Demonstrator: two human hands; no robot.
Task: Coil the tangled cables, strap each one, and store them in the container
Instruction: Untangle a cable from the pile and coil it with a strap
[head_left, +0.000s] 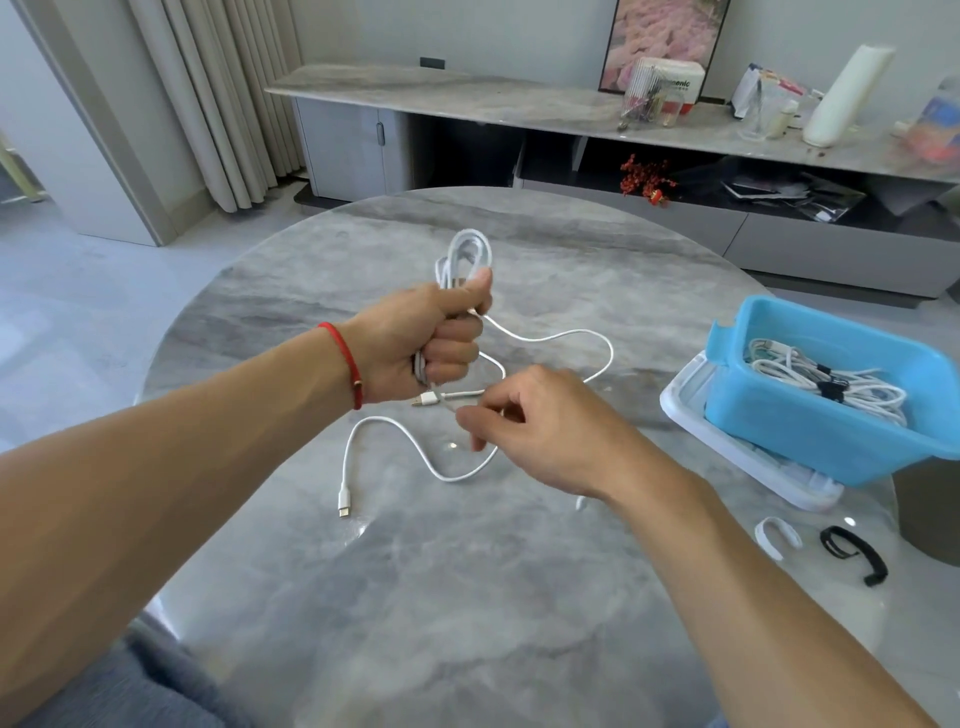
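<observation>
Nearest me on the round marble desk (467, 597), a white strap (777, 535) and a black strap (852, 552) lie loose at the right, just short of the container. A free plug end of the white cable (561, 338) rests on the desk ahead of my forearms, its line snaking away under my right hand (540, 431), which pinches the cable near a second connector; my curled fingers hide the exact contact. My left hand (421, 343), a red cord (345, 364) at its wrist, is fisted around the gathered loops, whose tops rise above my thumb while the lower turns vanish inside my palm. To the right, the blue container (810, 431) sits tilted on a white lid (727, 452), holding strapped white cables (831, 384); its far corner is cut off by the edge. Beyond, a cluttered sideboard (467, 98) blurs out.
</observation>
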